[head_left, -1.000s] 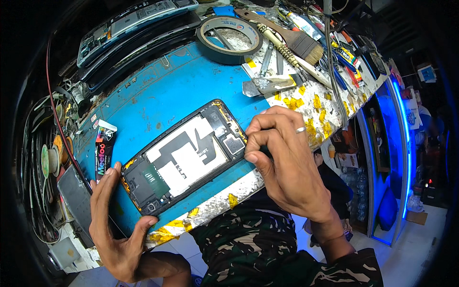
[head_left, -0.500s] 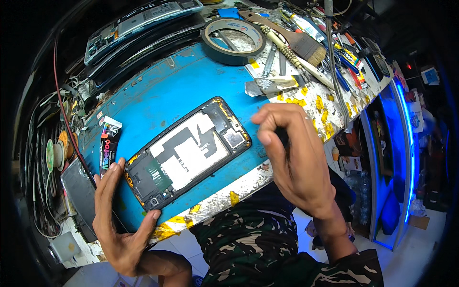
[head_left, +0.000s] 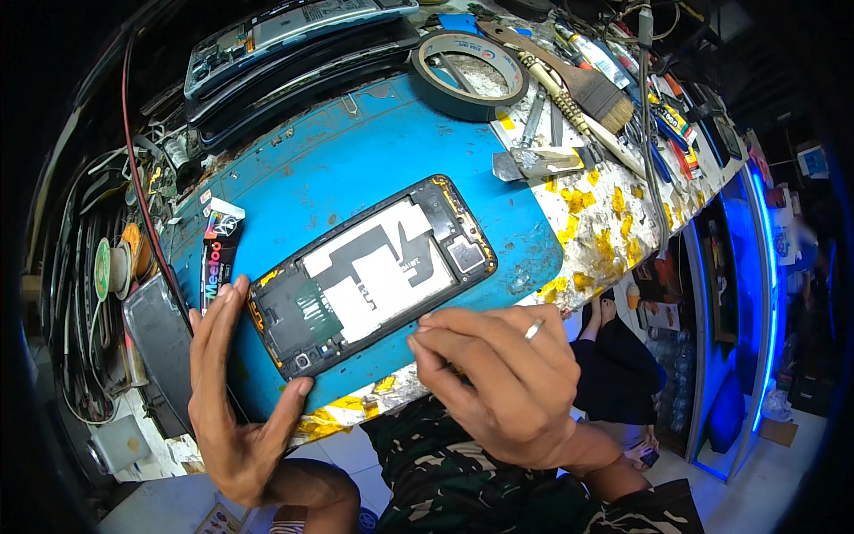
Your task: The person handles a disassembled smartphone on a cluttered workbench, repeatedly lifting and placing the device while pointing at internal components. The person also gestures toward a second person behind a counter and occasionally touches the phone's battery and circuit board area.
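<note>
The opened smartphone [head_left: 374, 271] lies slantwise on the mat [head_left: 365, 160], and the mat on the workbench [head_left: 614, 254]. Over at its left end sits the worker's left hand [head_left: 236, 418], fingers by the end, thumb near the front corner; the right hand [head_left: 507, 383] is just before the near long edge. A small carton [head_left: 219, 254] lies left of the phone, just past the left fingertips, with wire spools [head_left: 107, 270] further left. Behind, at the back left, phone frames [head_left: 302, 49] are stacked; right of them lies a tape roll [head_left: 470, 101], then a flat brush [head_left: 574, 76].
</note>
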{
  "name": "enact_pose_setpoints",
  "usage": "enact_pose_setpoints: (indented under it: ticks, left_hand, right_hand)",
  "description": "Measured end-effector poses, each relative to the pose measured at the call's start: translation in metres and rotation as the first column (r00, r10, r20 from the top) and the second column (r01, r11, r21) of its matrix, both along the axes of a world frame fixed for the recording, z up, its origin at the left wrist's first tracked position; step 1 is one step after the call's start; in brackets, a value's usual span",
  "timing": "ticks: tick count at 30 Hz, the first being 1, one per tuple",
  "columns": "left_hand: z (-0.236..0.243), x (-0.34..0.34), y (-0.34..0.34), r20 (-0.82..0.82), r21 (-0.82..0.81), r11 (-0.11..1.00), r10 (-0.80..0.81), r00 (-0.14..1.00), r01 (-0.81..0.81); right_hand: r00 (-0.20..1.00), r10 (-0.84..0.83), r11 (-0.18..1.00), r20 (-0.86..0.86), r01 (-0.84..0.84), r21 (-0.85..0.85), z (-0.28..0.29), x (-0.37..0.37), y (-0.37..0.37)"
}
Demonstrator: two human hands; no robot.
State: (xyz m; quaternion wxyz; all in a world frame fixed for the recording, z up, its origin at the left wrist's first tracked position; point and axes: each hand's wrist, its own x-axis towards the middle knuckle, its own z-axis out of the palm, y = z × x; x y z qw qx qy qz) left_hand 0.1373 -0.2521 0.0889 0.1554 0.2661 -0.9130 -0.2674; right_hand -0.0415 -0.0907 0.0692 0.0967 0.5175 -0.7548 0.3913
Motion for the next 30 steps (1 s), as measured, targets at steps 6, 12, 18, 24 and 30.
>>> enact_pose_setpoints:
  ticks: [6,12,18,24,30]
  left_hand:
    - [0.000,-0.003,0.001,-0.006,-0.030,1.000,-0.003,1.000,0.003]
    - [0.001,-0.003,0.001,-0.017,-0.042,0.999,0.005,1.000,-0.006]
    - [0.000,0.000,0.000,-0.006,-0.065,0.998,-0.004,1.000,0.004]
    - [-0.001,-0.001,0.002,-0.048,-0.043,0.999,-0.008,0.999,0.006]
    - [0.023,-0.013,0.017,0.001,-0.191,0.979,-0.069,0.998,0.067]
  right_hand:
    - [0.995,-0.035,0.998,0.095,0.030,0.060,0.004,0.008,-0.007]
    - [0.977,0.177,0.980,0.118,-0.186,0.071,0.009,0.002,0.007]
    - [0.853,0.448,0.826,0.269,-0.510,0.239,0.011,-0.013,0.067]
    - [0.858,0.294,0.801,0.420,-0.462,0.382,0.009,-0.029,0.091]
    - [0.946,0.103,0.992,0.306,-0.119,0.034,0.011,-0.043,0.072]
